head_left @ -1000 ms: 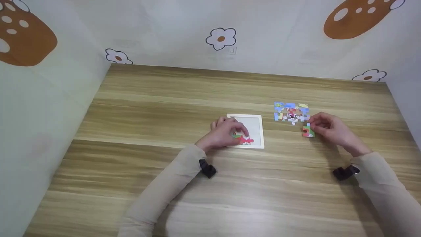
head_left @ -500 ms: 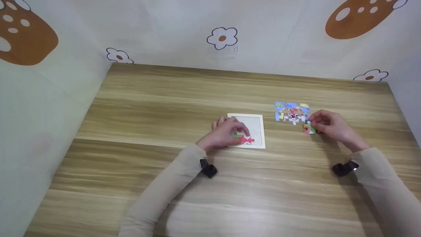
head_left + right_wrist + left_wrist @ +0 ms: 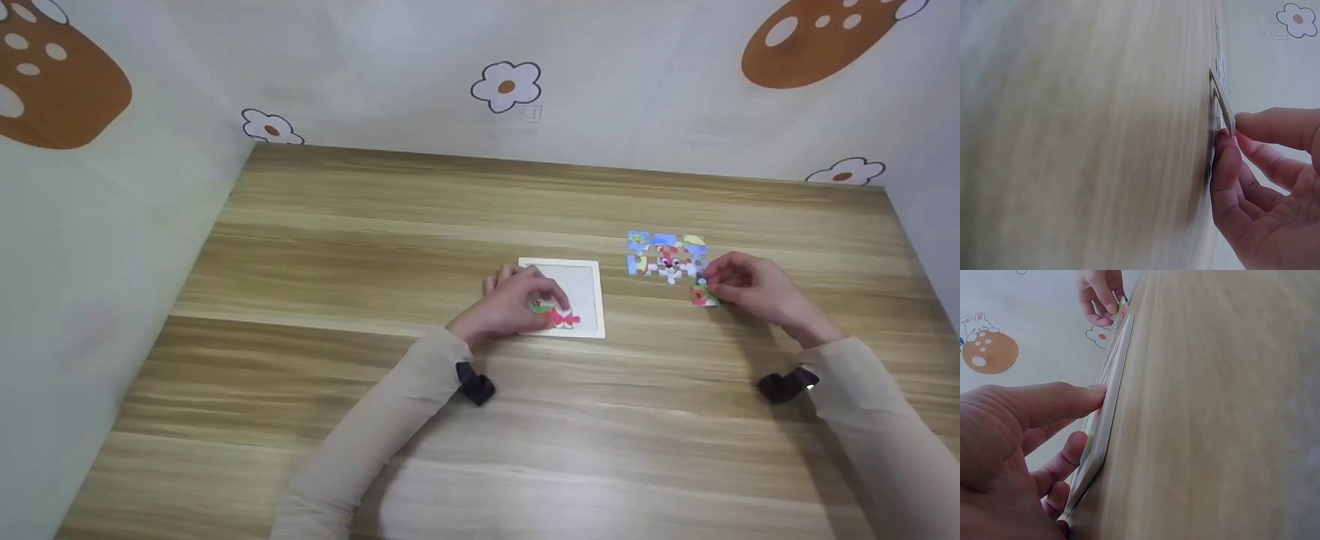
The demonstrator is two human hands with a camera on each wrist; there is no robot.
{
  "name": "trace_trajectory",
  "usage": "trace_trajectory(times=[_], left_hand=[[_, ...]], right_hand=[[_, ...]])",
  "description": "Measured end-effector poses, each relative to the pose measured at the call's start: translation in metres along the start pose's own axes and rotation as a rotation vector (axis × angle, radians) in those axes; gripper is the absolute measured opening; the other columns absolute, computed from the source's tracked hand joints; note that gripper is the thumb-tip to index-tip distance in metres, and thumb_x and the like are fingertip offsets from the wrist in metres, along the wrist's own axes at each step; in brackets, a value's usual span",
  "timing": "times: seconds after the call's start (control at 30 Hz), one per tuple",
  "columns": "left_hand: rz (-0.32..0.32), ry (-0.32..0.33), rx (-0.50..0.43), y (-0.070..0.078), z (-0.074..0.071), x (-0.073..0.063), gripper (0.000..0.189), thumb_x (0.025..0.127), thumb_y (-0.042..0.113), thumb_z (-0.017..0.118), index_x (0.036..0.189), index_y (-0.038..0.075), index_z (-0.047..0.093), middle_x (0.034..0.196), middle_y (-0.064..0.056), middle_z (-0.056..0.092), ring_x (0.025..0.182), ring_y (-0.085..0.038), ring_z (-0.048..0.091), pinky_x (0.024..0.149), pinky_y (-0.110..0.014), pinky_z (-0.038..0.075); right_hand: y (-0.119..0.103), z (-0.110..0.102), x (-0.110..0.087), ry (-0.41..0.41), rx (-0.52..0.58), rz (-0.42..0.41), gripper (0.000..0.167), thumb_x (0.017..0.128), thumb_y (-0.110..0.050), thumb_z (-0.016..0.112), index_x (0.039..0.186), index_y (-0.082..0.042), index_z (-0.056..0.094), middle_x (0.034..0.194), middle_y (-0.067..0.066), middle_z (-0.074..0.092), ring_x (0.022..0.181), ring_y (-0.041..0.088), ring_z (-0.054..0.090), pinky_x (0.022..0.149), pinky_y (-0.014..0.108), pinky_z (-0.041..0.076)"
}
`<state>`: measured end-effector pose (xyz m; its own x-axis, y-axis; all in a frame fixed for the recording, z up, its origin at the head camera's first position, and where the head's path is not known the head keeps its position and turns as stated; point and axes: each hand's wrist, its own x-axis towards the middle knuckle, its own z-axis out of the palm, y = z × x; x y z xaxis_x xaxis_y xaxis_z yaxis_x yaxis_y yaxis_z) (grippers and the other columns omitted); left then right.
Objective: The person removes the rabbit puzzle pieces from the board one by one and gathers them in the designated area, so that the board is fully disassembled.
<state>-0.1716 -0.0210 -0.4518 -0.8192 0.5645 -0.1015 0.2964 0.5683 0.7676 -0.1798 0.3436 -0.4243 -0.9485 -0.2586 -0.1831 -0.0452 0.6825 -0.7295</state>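
In the head view, my left hand (image 3: 517, 301) rests over the left side of a white puzzle tray (image 3: 598, 300). Its thumb and bent fingers touch the tray and the joined red and green puzzle pieces (image 3: 564, 319) in the lower part, partly hiding them. My right hand (image 3: 757, 289) pinches a green and red puzzle piece (image 3: 703, 295) between thumb and fingers. The right wrist view shows that puzzle piece (image 3: 1223, 104) edge-on, tilted, its near end raised off the table. Just beyond lies a partly assembled puzzle (image 3: 666, 255) with an animal face.
The wood-grain table (image 3: 360, 225) carries the tray at the middle and the assembled pieces to its right. A pale wall (image 3: 390, 67) with printed flowers stands along the back edge. A black wrist camera (image 3: 787, 384) sits at my right cuff.
The piece in my right hand has shifted slightly away from me, toward the assembled puzzle, and its tilt has changed. My left hand stays in place on the tray.
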Motion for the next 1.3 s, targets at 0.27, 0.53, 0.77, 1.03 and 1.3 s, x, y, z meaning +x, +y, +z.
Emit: trace_trajectory(times=[0.27,0.53,0.77,1.03,1.3], left_hand=[[0.004,0.000,0.007,0.0008,-0.0006,-0.0001,0.023,0.078,0.009,0.071,0.097,0.023,0.072,0.102,0.008,0.054,0.104,-0.019,0.034,0.087,-0.041,0.017],[0.003,0.000,0.007,0.0010,-0.0017,-0.0004,0.024,0.078,0.009,0.071,0.098,0.023,0.072,0.103,0.007,0.054,0.103,-0.020,0.033,0.086,-0.041,0.018],[0.011,0.004,0.011,0.0005,-0.0017,0.0005,0.023,0.079,0.009,0.071,0.098,0.022,0.072,0.104,0.006,0.054,0.103,-0.019,0.034,0.084,-0.040,0.019],[0.008,0.004,0.014,0.0011,-0.0019,0.0004,0.022,0.079,0.010,0.072,0.098,0.022,0.072,0.102,0.006,0.054,0.102,-0.019,0.033,0.086,-0.040,0.019],[0.005,0.001,0.008,-0.0008,0.0007,-0.0002,0.023,0.079,0.011,0.073,0.098,0.023,0.071,0.102,0.007,0.054,0.103,-0.019,0.033,0.089,-0.041,0.018]], right_hand=[[0.0017,0.0010,-0.0007,0.021,0.010,-0.038,0.028,0.084,0.006,0.066,0.109,0.013,0.056,0.103,0.023,0.060,0.082,0.005,0.056,0.072,0.013,0.044],[-0.0012,0.0001,-0.0003,-0.021,-0.054,0.042,0.032,0.084,0.002,0.067,0.112,0.010,0.055,0.107,0.021,0.058,0.087,0.013,0.054,0.072,0.015,0.043],[-0.0024,0.0001,-0.0012,-0.009,-0.051,0.012,0.030,0.083,0.005,0.066,0.111,0.010,0.057,0.107,0.022,0.059,0.086,0.011,0.055,0.072,0.015,0.043],[-0.0038,0.0001,-0.0008,-0.010,-0.053,0.002,0.030,0.083,0.006,0.065,0.112,0.010,0.056,0.107,0.023,0.059,0.088,0.015,0.055,0.072,0.015,0.043],[-0.0026,0.0022,-0.0016,0.019,-0.055,-0.014,0.027,0.084,0.003,0.067,0.110,0.009,0.058,0.106,0.022,0.061,0.086,0.012,0.056,0.072,0.015,0.043]])
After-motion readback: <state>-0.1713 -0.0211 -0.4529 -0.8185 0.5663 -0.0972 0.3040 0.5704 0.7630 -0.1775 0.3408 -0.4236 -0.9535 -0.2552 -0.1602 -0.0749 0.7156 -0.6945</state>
